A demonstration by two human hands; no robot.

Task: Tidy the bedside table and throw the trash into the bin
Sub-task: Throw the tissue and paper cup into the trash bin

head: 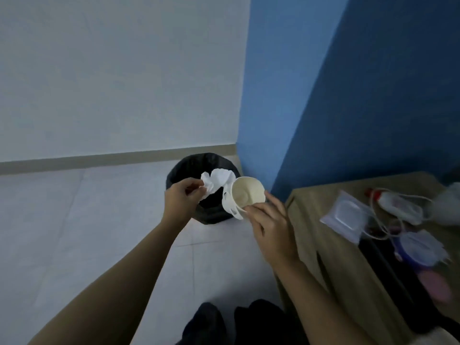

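Two hands: both over the bin (189,165)
Left hand (183,197): pinches a tissue (219,180)
Right hand (271,225): grips a cup (245,192) — tilted

Black-bagged round bin (189,168) stands on the pale tiled floor (74,220) at the wall corner, left of the wooden bedside table (323,245). Above the bin: left hand (183,199) with crumpled white tissue (217,180), right hand (270,225) with tilted cream paper cup (246,192) (touching the tissue). Clear plastic packet (344,215) and cabled white charger (398,205) lie on the table.
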